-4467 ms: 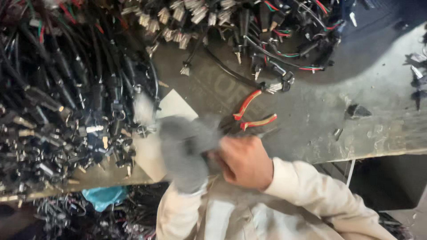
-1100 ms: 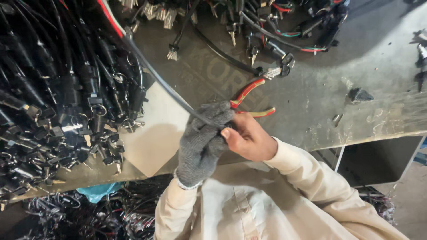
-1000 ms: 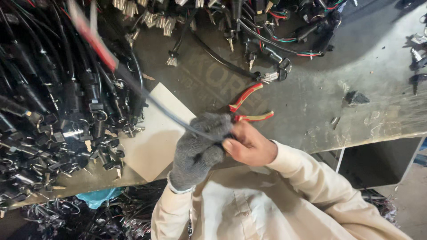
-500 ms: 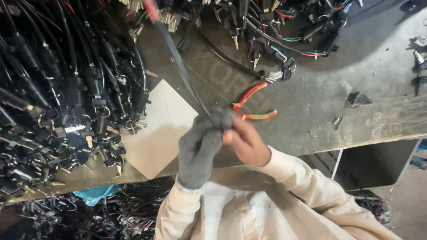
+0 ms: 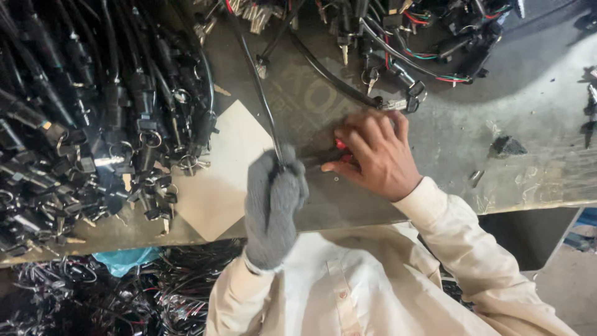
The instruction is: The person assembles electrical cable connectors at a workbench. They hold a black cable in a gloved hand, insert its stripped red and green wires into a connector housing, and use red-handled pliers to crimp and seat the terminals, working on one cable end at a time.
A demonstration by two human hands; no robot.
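Cables [image 5: 93,124] with black plugs and key rings lie heaped over the bench [image 5: 435,124] from nine o'clock up to eleven, and a pale diamond-shaped card [image 5: 214,180] rests flat just to the right of that heap. A blue scrap [image 5: 127,258] shows below the bench edge at seven o'clock, among more dark wiring.

At the centre, the left hand [image 5: 273,205], in a grey knit glove, has its grip closed tight around one black cable [image 5: 258,93]. The cable's long axis runs from the fist up toward twelve o'clock, slightly tilted to eleven, where it joins red wire ends and connectors at the top edge. The cable therefore lies straight above this hand, taut between the fist and the pile.

Just beside it, toward three o'clock, the bare right hand [image 5: 376,152] lies palm down on the bench, fingers curled over red-handled pliers [image 5: 340,146]; only red bits of the handles show, so whether it truly grasps them I cannot tell. The pliers point toward the gloved fist, nearly touching it. The left hand is the one on the cable; the right is just short of it.

Further right, a small dark fragment [image 5: 509,146] sits alone on the scuffed surface.
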